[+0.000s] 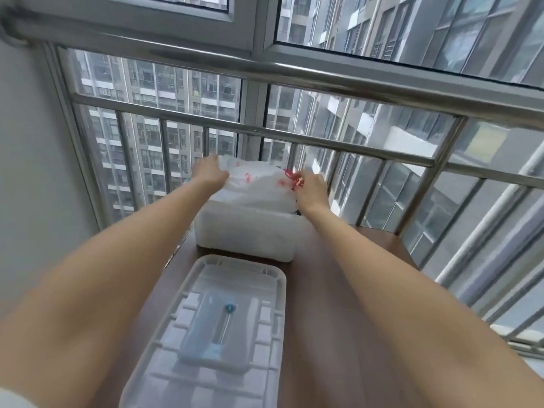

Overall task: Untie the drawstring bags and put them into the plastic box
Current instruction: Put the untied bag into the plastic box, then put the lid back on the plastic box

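A white drawstring bag [253,184] with red print lies spread over the top of a translucent plastic box [247,237] at the far end of the brown table. My left hand [210,170] grips the bag's left edge. My right hand [310,188] holds its right edge, where the red drawstring [293,178] bunches by the fingers. Both arms are stretched out over the table. What is inside the box is hidden by the bag.
The box's clear lid [217,328] lies upside down on the brown table [323,290] near me. A steel railing [323,139] and large windows stand right behind the box. A white wall is on the left.
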### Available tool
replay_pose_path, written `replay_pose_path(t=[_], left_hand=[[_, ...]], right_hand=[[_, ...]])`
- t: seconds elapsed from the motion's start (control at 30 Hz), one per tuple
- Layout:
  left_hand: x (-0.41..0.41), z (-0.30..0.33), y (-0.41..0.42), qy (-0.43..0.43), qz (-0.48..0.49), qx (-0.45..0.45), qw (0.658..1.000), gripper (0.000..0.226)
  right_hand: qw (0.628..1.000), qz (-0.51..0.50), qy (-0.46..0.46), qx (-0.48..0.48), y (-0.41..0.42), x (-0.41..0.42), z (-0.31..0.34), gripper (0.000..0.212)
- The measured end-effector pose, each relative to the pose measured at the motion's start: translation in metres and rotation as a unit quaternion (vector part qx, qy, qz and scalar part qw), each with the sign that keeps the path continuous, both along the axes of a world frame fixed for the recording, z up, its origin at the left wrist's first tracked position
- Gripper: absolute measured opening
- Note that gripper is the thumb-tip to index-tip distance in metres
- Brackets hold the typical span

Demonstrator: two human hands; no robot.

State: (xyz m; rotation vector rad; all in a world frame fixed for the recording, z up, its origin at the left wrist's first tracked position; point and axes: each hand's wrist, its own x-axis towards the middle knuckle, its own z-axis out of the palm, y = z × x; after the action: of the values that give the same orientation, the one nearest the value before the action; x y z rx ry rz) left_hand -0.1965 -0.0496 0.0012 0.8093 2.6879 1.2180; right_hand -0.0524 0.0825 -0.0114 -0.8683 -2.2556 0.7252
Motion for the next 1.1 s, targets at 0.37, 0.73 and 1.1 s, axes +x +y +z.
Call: replay_pose_path(t=[0.37, 0.73, 1.1], left_hand=[[-0.024, -0.045, 0.037, 0.075, -0.071, -0.248, 0.963, 0.036], [0.038, -0.030, 0.009, 0.140, -0.154, -0.057, 0.977, 0.035], [0.127, -0.094, -0.092, 0.012, -0.237, -0.166, 0.957, 0.056]], right_hand=[[0.916, -0.016, -0.357, 0.181, 0.026, -0.026, -0.018, 0.027], [0.987, 0.005, -0.153, 0.046, -0.011, 0.016, -0.005, 0.042], [0.939, -0.007, -0.126, -0.320, -0.121, 0.117, -0.098, 0.055]])
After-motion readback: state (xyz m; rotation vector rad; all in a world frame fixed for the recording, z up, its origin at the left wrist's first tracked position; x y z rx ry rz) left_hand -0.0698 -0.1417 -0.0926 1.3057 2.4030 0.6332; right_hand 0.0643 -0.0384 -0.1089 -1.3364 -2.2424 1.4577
